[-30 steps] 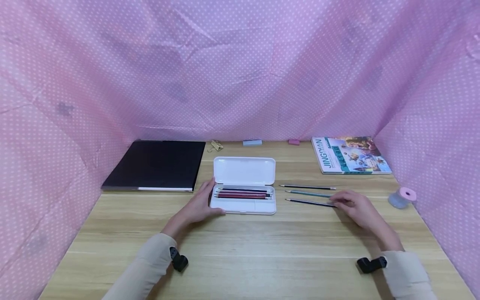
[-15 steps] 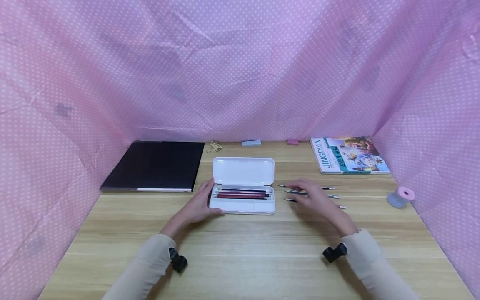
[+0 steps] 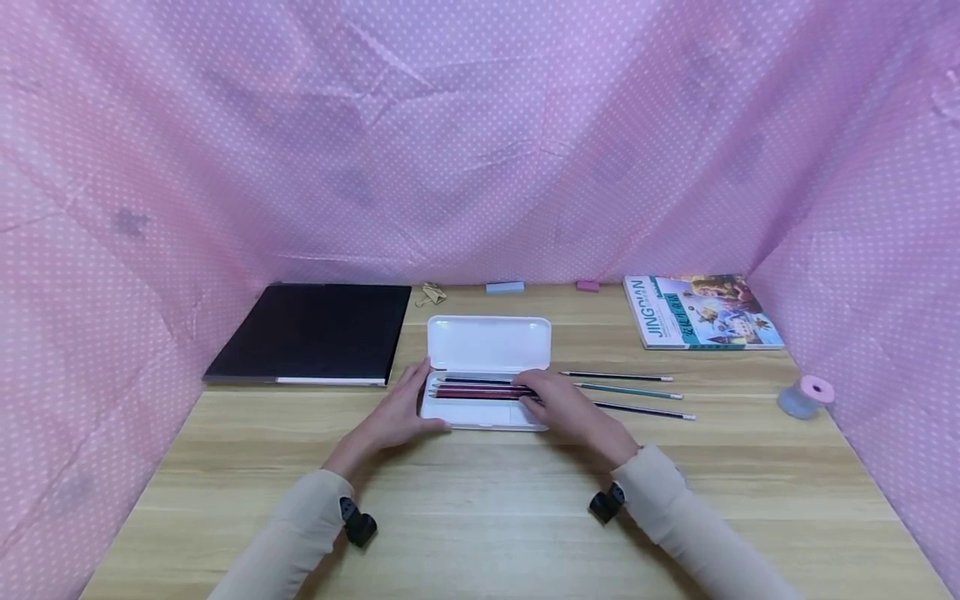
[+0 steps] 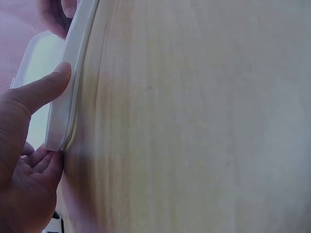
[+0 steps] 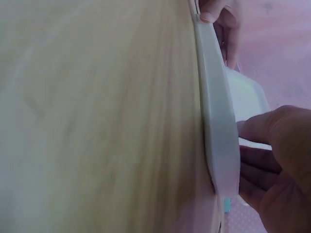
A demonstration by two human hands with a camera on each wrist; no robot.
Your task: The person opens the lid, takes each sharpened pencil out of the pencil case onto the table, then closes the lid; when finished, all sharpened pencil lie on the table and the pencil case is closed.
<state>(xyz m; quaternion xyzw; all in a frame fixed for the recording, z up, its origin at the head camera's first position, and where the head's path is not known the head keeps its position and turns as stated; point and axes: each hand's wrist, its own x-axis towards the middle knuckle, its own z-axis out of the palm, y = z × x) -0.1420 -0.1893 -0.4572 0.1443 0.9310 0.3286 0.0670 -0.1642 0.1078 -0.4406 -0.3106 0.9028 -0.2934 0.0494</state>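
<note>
A white pencil case (image 3: pixel 465 412) lies with its lid up in the middle of the desk. Several dark and maroon pencils (image 3: pixel 472 389) lie in its rear compartment. My left hand (image 3: pixel 397 412) grips the case's left end; in the left wrist view the thumb presses the front wall and the fingers wrap the corner. Over the right end of the case is my right hand (image 3: pixel 568 408), fingertips at the pencils' ends. The case wall (image 5: pixel 221 116) hides those fingertips in the right wrist view, so any pinch cannot be made out.
Right of the case lie a black pencil (image 3: pixel 618 377), a teal one (image 3: pixel 637 391) and a dark one (image 3: pixel 645 409). Behind are a black folder (image 3: pixel 315 333), binder clip (image 3: pixel 431 293), blue block (image 3: pixel 505 287), pink block (image 3: pixel 588 286) and book (image 3: pixel 705 312). A pink-topped container (image 3: pixel 806 396) stands far right.
My right hand has moved left, from the eraser ends of the loose pencils, across them, to the right end of the case. The left hand has stayed on the case.
</note>
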